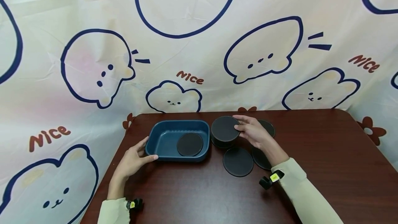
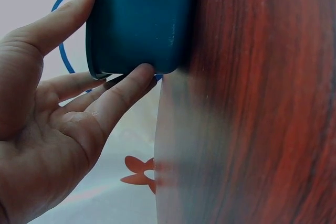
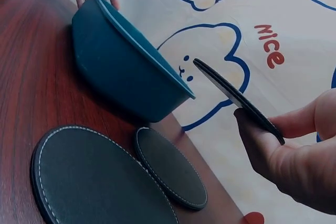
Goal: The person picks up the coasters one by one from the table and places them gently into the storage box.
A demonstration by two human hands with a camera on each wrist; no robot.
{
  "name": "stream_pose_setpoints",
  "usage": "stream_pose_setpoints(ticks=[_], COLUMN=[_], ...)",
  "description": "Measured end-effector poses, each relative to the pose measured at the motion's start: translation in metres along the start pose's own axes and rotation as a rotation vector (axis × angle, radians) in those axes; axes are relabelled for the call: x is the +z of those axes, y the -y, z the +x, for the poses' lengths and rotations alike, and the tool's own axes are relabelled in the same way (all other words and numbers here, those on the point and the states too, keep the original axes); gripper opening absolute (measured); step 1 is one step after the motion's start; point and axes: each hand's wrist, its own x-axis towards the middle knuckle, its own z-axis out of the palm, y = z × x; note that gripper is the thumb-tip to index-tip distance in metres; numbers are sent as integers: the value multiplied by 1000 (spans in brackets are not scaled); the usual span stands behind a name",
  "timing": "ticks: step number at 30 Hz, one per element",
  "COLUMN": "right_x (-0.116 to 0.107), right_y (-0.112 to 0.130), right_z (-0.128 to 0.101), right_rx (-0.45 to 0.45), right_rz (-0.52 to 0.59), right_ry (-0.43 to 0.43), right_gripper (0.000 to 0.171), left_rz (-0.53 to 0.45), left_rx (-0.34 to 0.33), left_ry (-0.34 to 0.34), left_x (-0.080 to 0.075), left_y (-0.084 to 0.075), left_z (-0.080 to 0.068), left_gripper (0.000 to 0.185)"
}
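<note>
In the head view, the left hand [image 1: 135, 156] comes in from the lower left, forearm angled up and away, and spans the left end of the blue tray [image 1: 163, 142], its thumb at the near corner of the rim and its other fingers against the outer left side. The right hand [image 1: 253, 132] reaches in from the lower right, wrist bent leftward, and pinches the near-right edge of the held black disc [image 1: 225, 129] just right of the tray. A lower disc [image 1: 222, 145] shows partly beneath it. The inner disc [image 1: 190, 144] lies flat in the right part of the tray; the near disc [image 1: 238, 162] rests on the brown counter [image 1: 192, 196], and two more discs are partly covered by the right hand and forearm. In the left wrist view, the palm faces the tray, the thumb reaching up to the rim and the fingers set apart from it along the end wall, so the grip is wide. In the right wrist view, the held black disc tilts, seen nearly edge-on, between thumb and fingers in a narrow pinch, raised clear of the two discs lying on the counter beside the tray.
</note>
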Motion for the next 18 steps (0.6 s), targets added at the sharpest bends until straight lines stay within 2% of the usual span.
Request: stream_pose_setpoints(ticks=[18], right_x=[25], right_y=[2], right_z=[13], right_rx=[4], right_rz=[41], right_ry=[30], right_gripper=[60], left_rz=[-3], left_rx=[-8], left_ry=[-1], left_x=[0], left_y=[0], left_z=[0], left_gripper=[94])
